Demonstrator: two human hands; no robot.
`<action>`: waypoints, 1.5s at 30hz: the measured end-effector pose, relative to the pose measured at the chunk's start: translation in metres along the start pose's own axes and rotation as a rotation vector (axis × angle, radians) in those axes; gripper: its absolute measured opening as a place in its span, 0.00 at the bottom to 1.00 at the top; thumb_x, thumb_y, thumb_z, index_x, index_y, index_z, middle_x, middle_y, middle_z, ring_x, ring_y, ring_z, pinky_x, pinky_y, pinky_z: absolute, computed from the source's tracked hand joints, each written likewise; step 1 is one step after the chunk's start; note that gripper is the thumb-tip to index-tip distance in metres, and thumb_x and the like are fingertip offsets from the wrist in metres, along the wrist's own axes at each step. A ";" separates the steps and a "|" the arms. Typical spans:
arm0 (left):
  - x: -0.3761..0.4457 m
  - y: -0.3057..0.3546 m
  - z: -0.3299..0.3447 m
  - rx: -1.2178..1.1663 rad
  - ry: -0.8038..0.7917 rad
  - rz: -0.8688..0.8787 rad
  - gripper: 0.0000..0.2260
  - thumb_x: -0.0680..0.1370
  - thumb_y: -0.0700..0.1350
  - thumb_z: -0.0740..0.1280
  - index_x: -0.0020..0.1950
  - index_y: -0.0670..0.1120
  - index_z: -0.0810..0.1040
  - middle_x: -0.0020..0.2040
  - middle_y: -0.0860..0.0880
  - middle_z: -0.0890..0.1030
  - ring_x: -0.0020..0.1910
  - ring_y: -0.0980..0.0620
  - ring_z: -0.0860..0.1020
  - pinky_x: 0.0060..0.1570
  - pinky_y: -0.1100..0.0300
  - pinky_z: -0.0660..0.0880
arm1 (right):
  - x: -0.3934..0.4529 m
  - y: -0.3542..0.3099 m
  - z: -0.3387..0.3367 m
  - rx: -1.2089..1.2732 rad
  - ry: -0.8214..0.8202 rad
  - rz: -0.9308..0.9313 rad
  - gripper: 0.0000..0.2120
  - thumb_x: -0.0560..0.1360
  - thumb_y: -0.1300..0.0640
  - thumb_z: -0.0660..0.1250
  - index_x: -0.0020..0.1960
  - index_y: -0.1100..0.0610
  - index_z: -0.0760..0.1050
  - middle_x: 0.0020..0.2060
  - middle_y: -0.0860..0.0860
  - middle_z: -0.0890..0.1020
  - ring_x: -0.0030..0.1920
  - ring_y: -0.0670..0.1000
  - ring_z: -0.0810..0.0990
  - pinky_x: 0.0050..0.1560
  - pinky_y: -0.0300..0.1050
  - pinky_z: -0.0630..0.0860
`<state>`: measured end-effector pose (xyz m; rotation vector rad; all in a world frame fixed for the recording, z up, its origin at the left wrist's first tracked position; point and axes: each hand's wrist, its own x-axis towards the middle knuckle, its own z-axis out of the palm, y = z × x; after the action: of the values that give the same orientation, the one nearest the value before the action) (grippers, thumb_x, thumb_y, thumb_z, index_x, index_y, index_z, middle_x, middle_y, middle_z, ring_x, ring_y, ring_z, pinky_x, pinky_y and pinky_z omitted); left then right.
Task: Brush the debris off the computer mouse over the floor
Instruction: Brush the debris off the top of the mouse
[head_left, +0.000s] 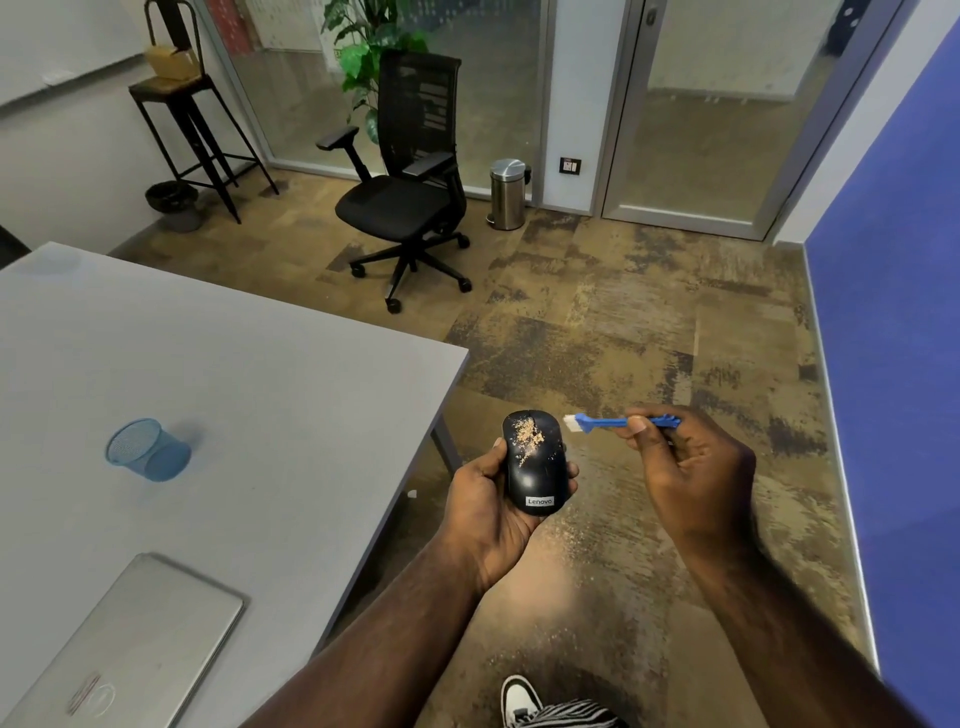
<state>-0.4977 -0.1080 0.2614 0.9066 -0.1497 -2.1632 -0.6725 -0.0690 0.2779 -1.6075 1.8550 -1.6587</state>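
A black computer mouse (532, 465) lies cupped in my left hand (485, 506), held over the carpeted floor just past the table's corner. Tan debris (528, 438) is scattered on the mouse's upper half. My right hand (685, 467) pinches a small blue brush (613, 422) by its handle. The brush's white bristles (571, 422) point left and hover just to the right of the mouse's top edge, not touching the debris.
A grey table (218, 395) at the left carries a blue mesh cup (147, 450) and a closed laptop (119, 644). A black office chair (410, 192), a steel bin (508, 193) and a bar stool (187, 119) stand farther off. Crumbs speckle the carpet (561, 540).
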 end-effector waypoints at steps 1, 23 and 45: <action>0.000 0.000 0.000 -0.002 0.006 0.004 0.23 0.83 0.49 0.52 0.66 0.32 0.73 0.59 0.32 0.77 0.49 0.36 0.78 0.57 0.44 0.74 | -0.001 -0.003 -0.002 0.061 -0.011 0.012 0.06 0.76 0.57 0.70 0.49 0.47 0.81 0.39 0.48 0.85 0.39 0.51 0.86 0.40 0.50 0.83; -0.002 0.000 -0.004 -0.026 -0.008 -0.011 0.23 0.83 0.49 0.52 0.66 0.33 0.73 0.62 0.31 0.77 0.50 0.35 0.79 0.55 0.45 0.77 | -0.004 0.001 -0.009 0.148 -0.119 0.034 0.05 0.75 0.55 0.68 0.47 0.44 0.79 0.38 0.46 0.85 0.39 0.44 0.86 0.40 0.53 0.83; -0.004 -0.002 0.000 -0.008 0.024 0.008 0.22 0.83 0.49 0.52 0.63 0.33 0.74 0.57 0.32 0.79 0.49 0.36 0.79 0.58 0.44 0.74 | -0.005 -0.005 -0.001 0.078 -0.073 0.036 0.07 0.76 0.63 0.69 0.48 0.51 0.81 0.38 0.49 0.85 0.38 0.44 0.85 0.40 0.53 0.83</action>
<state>-0.4969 -0.1038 0.2634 0.9256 -0.1322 -2.1431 -0.6681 -0.0633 0.2798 -1.5718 1.7517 -1.6147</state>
